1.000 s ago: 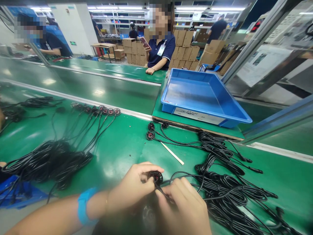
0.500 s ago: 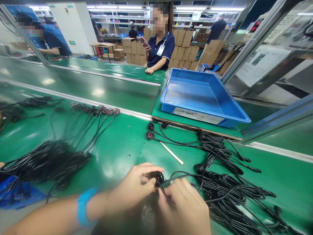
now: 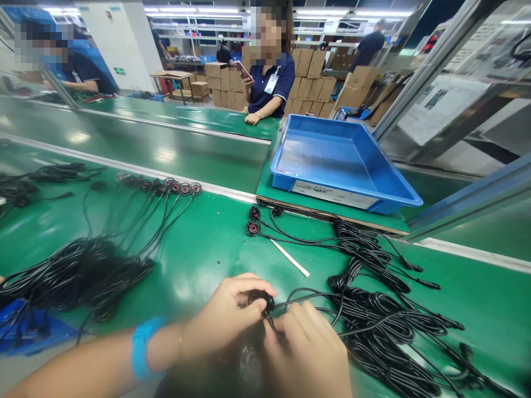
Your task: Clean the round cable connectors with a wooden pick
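My left hand (image 3: 236, 307), with a blue band at its wrist, pinches a small round black part (image 3: 264, 298) between thumb and fingers. Just right of it, my right hand (image 3: 309, 348) is closed on the black cable (image 3: 279, 325) that joins this part; its fingertips are partly hidden. More cable runs rightward to a pile of coiled black cables (image 3: 373, 315). Beyond my hands lie similar round parts with red centres (image 3: 253, 228), and a pale thin stick (image 3: 290, 258) rests on the green bench (image 3: 194, 243).
A blue tray (image 3: 340, 196) stands on a raised green board behind the hands. At left lies another cable heap (image 3: 83, 271), its round ends (image 3: 185, 189) in a row. A person holding a phone (image 3: 271, 83) stands across the bench. A metal post (image 3: 477, 188) rises at right.
The round part has tilted slightly in my left hand, so less of its red centre shows. Both hands keep their hold. The whole view has shifted a little.
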A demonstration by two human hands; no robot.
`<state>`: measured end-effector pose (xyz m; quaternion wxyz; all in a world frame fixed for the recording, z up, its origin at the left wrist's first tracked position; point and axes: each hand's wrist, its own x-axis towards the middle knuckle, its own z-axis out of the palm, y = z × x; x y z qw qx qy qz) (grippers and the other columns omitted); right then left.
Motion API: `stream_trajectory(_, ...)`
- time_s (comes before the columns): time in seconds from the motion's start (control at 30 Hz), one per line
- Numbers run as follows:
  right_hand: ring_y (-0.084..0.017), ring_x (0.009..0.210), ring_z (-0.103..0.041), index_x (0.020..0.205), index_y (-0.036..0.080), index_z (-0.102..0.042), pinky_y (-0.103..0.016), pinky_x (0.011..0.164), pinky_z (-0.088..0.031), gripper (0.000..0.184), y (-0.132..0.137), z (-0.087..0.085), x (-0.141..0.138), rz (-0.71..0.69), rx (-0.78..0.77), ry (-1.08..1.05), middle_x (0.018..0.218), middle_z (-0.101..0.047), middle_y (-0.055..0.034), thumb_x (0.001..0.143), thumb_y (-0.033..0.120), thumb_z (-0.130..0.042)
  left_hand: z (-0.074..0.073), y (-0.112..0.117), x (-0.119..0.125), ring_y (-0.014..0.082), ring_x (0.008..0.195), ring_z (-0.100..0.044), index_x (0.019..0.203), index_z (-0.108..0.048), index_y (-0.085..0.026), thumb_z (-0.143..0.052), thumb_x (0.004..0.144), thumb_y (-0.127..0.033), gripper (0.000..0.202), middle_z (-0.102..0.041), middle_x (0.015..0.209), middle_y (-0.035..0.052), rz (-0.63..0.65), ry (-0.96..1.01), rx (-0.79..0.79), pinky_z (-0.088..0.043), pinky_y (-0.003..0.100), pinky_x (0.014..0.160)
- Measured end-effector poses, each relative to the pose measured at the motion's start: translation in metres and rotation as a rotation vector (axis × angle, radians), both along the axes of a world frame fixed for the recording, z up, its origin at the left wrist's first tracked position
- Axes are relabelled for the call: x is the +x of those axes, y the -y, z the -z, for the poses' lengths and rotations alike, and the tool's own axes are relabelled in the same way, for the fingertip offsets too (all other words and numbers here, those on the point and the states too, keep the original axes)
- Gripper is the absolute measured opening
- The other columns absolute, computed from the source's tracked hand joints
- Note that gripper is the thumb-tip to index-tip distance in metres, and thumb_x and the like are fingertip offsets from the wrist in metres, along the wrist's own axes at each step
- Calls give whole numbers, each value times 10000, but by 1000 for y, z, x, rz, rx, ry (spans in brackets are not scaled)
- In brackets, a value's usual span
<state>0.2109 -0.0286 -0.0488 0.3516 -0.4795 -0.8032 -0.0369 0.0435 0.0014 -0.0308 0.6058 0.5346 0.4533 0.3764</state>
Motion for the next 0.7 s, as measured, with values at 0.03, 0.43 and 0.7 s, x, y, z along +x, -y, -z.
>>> stream_trajectory(0.03, -146, 621, -383, 622, 207, -490, -310, 616, -257, 285, 0, 0, 0, -7, 3, 4, 596, -452, 12, 889, 236, -586, 0, 0, 0, 121, 752, -563, 939, -731, -163, -582, 809, -110, 204, -597, 921, 31, 1, -10, 12, -485, 230, 683)
stream_trajectory(0.43, -149, 625, -375, 645, 200, -475, -309, 604, -249, 283, -3, -6, 3, 1, -19, -20, 610, -445, 10, 916, 217, -555, -9, 2, -6, 159, 836, -617, 1301, -601, -220, -494, 904, -208, 411, -507, 1127, 74, 158, 58, -65, -524, 346, 836)
stream_trajectory(0.7, -155, 655, -390, 700, 203, -490, -299, 610, -244, 216, -5, -9, 6, -70, -124, -64, 657, -475, 7, 910, 201, -542, -8, -2, -8, 141, 771, -634, 1238, -645, -202, -562, 876, -234, 373, -550, 1092, 63, 162, 82, -128, -517, 295, 763)
